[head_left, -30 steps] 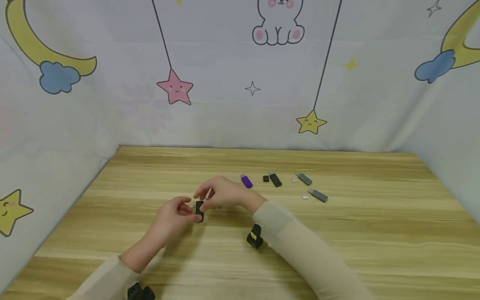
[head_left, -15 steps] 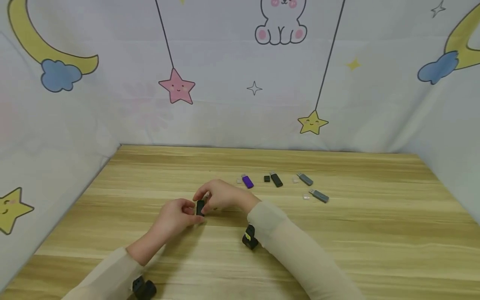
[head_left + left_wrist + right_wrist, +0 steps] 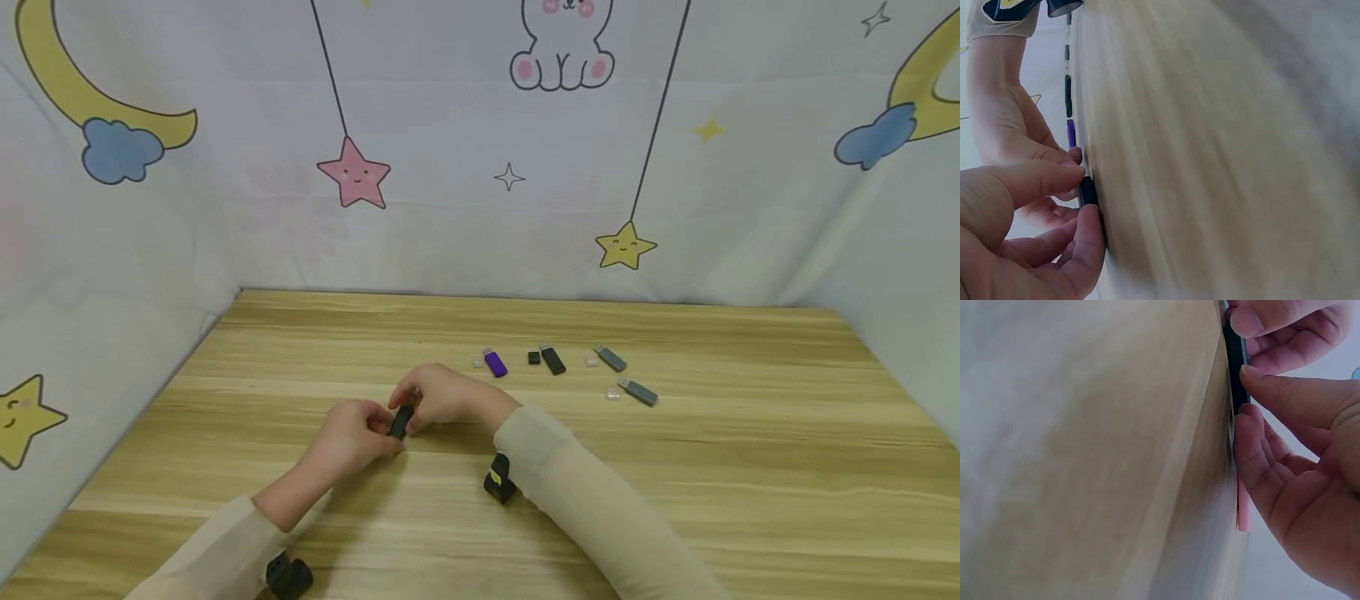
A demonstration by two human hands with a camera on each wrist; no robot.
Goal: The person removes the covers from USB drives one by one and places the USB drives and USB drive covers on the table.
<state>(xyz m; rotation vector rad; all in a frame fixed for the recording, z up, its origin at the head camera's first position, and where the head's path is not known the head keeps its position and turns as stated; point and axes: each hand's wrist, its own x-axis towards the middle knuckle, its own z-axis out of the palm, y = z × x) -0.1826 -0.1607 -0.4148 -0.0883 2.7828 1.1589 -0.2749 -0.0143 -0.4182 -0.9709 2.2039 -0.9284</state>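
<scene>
A black USB stick [image 3: 401,422] lies slightly tilted low at the table, between the two hands. My left hand [image 3: 348,437] grips its near end with thumb and finger, seen also in the left wrist view, where the stick [image 3: 1088,190] shows between the fingertips. My right hand [image 3: 446,396] pinches the far end from the other side; in the right wrist view its thumb and finger are on the dark stick [image 3: 1237,369]. Fingers hide parts of the stick's ends. Past the right hand's fingers, a flat pink piece [image 3: 1244,506] shows in the right wrist view; its kind is unclear.
A purple USB stick [image 3: 495,363], another black one [image 3: 552,359] and two grey ones [image 3: 611,358] [image 3: 638,392] lie uncapped behind and to the right. Beside them lie a small black cap [image 3: 533,357] and clear caps [image 3: 612,393]. A cloth wall [image 3: 450,250] stands behind the table.
The black USB stick has turned from nearly straight up-and-down in view to a tilt, far end to the right. Both hands' fingers have closed in around it.
</scene>
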